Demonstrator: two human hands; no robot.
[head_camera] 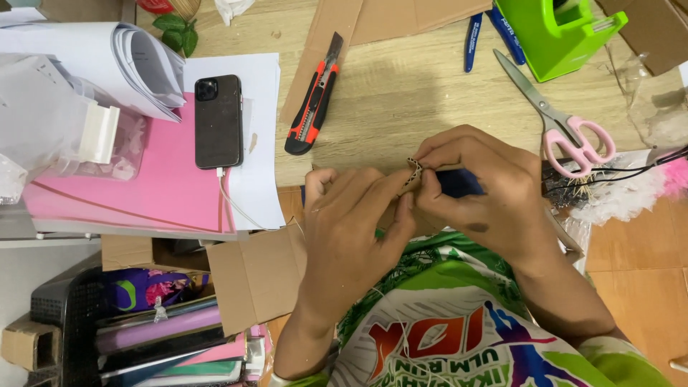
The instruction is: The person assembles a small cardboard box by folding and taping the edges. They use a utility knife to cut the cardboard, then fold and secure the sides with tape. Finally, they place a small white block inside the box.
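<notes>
Both hands meet near the middle of the scene, just above the near edge of the wooden table [401,93]. The left hand [351,229] and the right hand [480,193] pinch a small strip of brown cardboard [413,172] between thumbs and fingertips, so both are clenched on it; the strip's corrugated edge shows at its top. A dark blue object [459,183] sits under the right hand's fingers, but what it is cannot be told.

Far from the hands, to the left, an orange and black utility knife [313,104] lies on the table with its blade pointing away. Further left a dark phone [218,120] rests face down on white paper [261,143] beside a pink sheet [143,193], with a white cable running from its near end. To the right, pink-handled scissors [566,129] lie near a green tape dispenser [555,32] and two blue pens [473,39]. A larger cardboard piece [258,276] lies near and left of the left wrist.
</notes>
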